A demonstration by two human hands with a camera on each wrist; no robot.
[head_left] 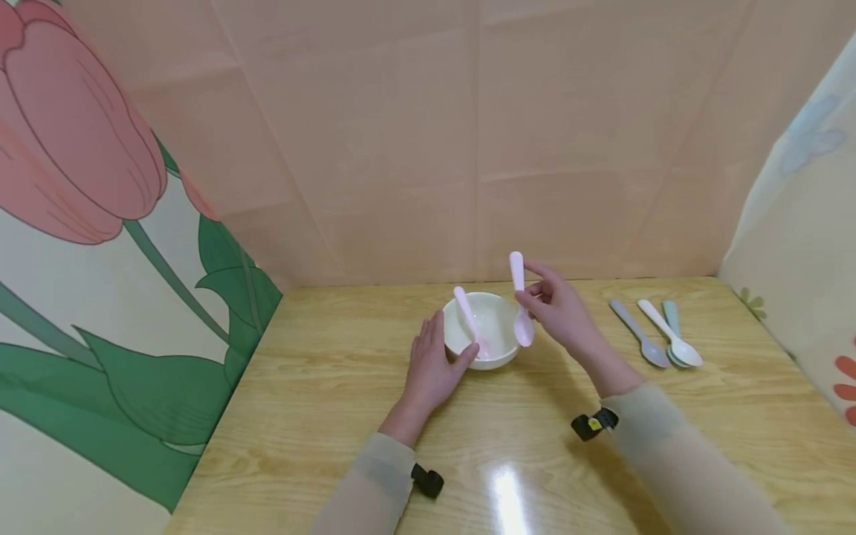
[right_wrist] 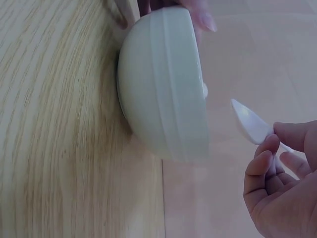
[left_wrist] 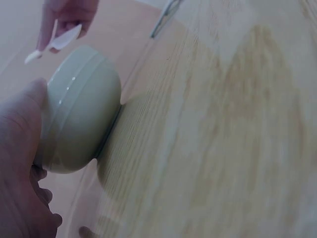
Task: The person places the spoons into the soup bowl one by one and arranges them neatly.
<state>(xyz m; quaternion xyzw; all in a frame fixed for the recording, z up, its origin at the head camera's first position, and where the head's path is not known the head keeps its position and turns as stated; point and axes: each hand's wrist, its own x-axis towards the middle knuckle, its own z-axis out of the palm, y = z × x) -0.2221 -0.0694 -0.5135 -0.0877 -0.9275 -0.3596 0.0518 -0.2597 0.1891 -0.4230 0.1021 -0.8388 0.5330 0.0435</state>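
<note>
Clock reference: head view, bowl centre as dial, 12 at the far edge of the table (head_left: 321, 371).

Controlling relation: held spoon to bowl opening. The held spoon (head_left: 524, 329), pale pink, is at the 3 o'clock side of the white bowl (head_left: 496, 313), raised and apart from the rim. Its long axis runs 12 to 6, handle at 12, head at 6. The right wrist view shows the head tipped down towards the opening.

Right hand (head_left: 560, 313): fingertips nearly closed, pinching the spoon between thumb and fingers; position, 3 o'clock. From this hand, the bowl lies towards 9.

Left hand (head_left: 431, 369): partly open, spread round the bowl wall at 8 o'clock, thumb over the near rim. This hand is nearer the bowl, in contact with it; the bowl stands upright on the table.

Clearance: a second pink spoon (head_left: 467, 310) occupies the bowl, head inside, handle projecting past the rim at 11.

Other items: a grey spoon, a white spoon and a teal spoon lie well apart, at 3 o'clock.
</note>
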